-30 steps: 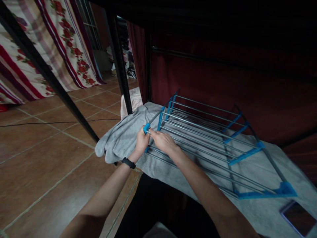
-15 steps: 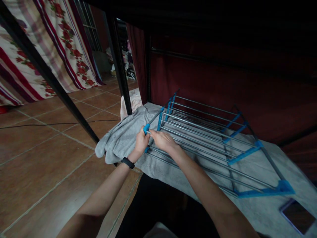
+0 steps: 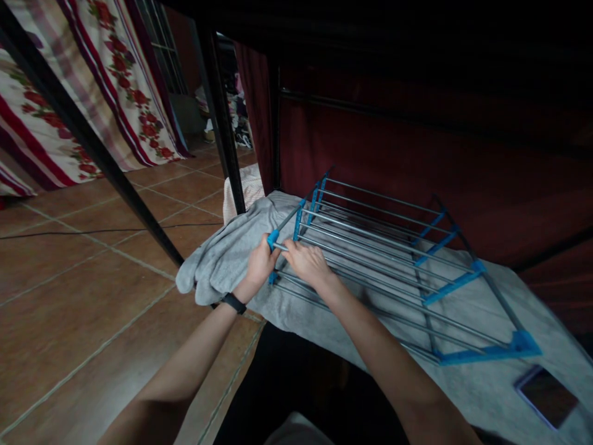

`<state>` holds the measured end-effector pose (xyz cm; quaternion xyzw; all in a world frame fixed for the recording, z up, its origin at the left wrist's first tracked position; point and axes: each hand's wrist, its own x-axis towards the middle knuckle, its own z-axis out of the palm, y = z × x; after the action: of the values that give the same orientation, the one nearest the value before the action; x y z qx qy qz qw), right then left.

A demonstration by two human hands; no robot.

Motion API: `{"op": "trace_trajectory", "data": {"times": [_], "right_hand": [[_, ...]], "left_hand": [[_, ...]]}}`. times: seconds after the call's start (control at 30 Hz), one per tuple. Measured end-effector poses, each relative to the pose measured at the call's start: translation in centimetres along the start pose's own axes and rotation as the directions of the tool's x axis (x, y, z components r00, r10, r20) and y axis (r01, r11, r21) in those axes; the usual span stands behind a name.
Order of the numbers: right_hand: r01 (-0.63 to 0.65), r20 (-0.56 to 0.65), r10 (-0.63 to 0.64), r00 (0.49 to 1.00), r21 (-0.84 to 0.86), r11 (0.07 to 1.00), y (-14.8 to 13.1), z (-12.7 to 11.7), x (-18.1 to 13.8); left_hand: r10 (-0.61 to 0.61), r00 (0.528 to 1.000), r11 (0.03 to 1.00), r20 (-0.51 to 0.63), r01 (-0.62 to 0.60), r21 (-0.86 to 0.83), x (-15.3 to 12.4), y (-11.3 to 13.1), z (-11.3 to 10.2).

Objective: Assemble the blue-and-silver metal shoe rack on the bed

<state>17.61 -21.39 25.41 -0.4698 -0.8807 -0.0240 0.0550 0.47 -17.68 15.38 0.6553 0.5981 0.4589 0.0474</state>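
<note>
A metal drying rack (image 3: 370,250) with grey bars and blue plastic joints rests on a grey blanket (image 3: 236,247) that covers the bed. My left hand (image 3: 260,262), with a black band on its wrist, is closed around the blue corner joint at the rack's near left end. Just right of it, my right hand (image 3: 306,261) is wrapped over the end of a metal bar beside that joint. The fingertips of both hands nearly meet. Part of the joint and the bar end are hidden under my fingers.
A phone (image 3: 546,395) lies on the blanket at the lower right. Black bed posts (image 3: 220,111) stand at the left. A dark red curtain (image 3: 393,142) hangs behind the rack. A black cable (image 3: 111,231) crosses the tiled floor (image 3: 92,296).
Both hands keep their grip at the same corner. My left wrist has shifted slightly left, and the rack's right end appears a little further left and higher in view.
</note>
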Motion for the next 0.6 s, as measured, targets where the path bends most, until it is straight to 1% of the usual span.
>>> {"op": "trace_trajectory", "data": {"times": [0.07,0.13,0.2,0.27,0.3,0.37,0.6], "right_hand": [[-0.02,-0.041,0.019,0.999,-0.027,0.999,0.1,0.1,-0.8],[-0.045,-0.07,0.042,0.997,-0.047,0.998,0.3,0.3,-1.5],[-0.055,-0.09,0.05,0.995,-0.054,0.997,0.5,0.5,-1.9],[-0.048,-0.104,0.043,0.994,-0.051,0.998,0.8,0.7,-2.0],[-0.044,-0.108,0.039,0.993,-0.047,0.998,0.9,0.7,-2.0],[-0.04,-0.108,0.035,0.994,-0.038,0.998,1.0,0.8,-2.0],[-0.026,-0.078,0.026,0.997,-0.005,1.0,1.2,1.1,-1.8]], "left_hand": [[0.078,0.997,0.984,-0.013,-0.075,0.162,-0.3,0.2,-0.6],[0.213,0.975,0.939,-0.061,-0.187,0.289,-0.7,0.7,-1.2],[0.365,0.929,0.864,-0.065,-0.312,0.394,-1.1,1.3,-1.6],[0.476,0.88,0.782,0.006,-0.426,0.454,-1.5,1.8,-1.6],[0.506,0.861,0.752,0.048,-0.468,0.464,-1.6,2.0,-1.6],[0.529,0.842,0.719,0.108,-0.512,0.469,-1.5,2.2,-1.4],[0.563,0.806,0.649,0.182,-0.568,0.507,-0.9,2.5,-1.8]]}}
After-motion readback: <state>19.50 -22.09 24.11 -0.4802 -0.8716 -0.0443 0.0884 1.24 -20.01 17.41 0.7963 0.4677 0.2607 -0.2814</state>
